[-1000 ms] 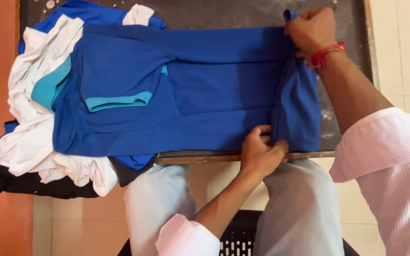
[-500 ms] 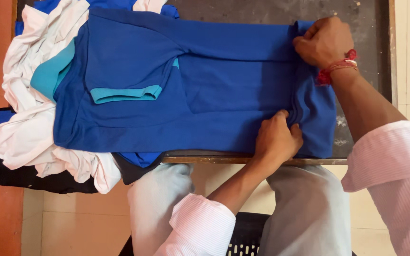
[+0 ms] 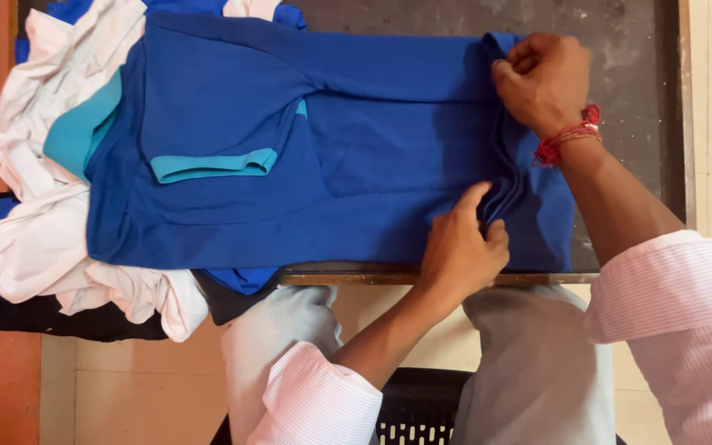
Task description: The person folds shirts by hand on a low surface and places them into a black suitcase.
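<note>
Lying flat across a dark table [image 3: 620,33], a blue shirt [image 3: 389,165] with turquoise sleeve trim is occupying the centre of the head view, its body running from nine o'clock toward three o'clock. The right hand [image 3: 542,82], at about one o'clock, is clenching a gathered fold at the far edge of the shirt's hem end; a red thread band [image 3: 566,138] is circling its wrist. The left hand [image 3: 460,247], at about five o'clock, is pinching the same ridge of bunched fabric at the near edge, thumb and fingers closing on the cloth, though how much fabric it is gripping is partly hidden. At nine o'clock a pile of clothes [image 3: 35,222] in white, blue and black is sitting under the shirt's collar end and overhanging the table edge. At six o'clock the person's pale trousers [image 3: 529,363] and a black perforated seat [image 3: 418,412] are showing below the table.
</note>
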